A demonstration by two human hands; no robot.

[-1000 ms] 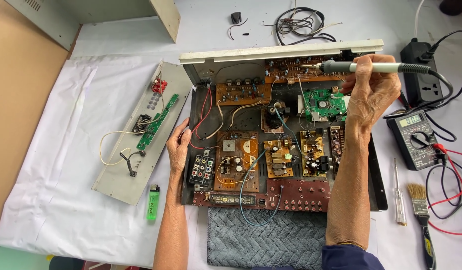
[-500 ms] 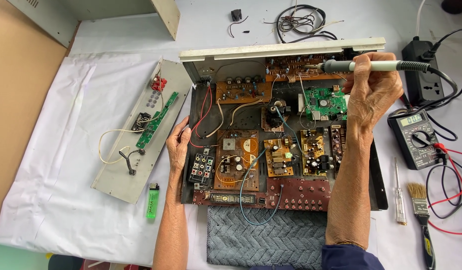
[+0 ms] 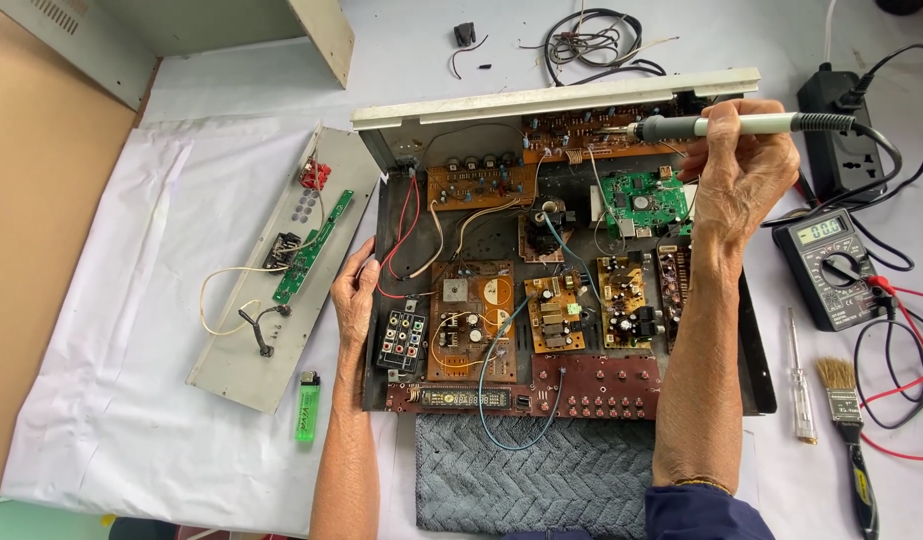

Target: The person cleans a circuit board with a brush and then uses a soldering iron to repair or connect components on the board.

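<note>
While the right hand (image 3: 742, 170) was pinching the grey-handled soldering iron (image 3: 732, 126) in a pen-style grip, its tip sat over the brown circuit board strip (image 3: 582, 130) along the far wall of the open black metal amplifier chassis (image 3: 752, 340), just past the fingertips. The left hand (image 3: 357, 300) lay flat and loosely spread against the chassis's near-left edge, right beside the small black connector block with coloured sockets (image 3: 402, 340), holding nothing. That bracing looked like the smart bit to me: pinning the case so it couldn't slide while the hot tip worked. I'd say resting the right wrist on the chassis would have steadied the tip more, since the small green circuit board (image 3: 637, 200) sat directly under the palm and the red and white wires (image 3: 412, 220) ran close by. Couldn't tell whether the tip actually touched a joint. Off to the right of that hand sat a dark handheld multimeter (image 3: 832, 265).
</note>
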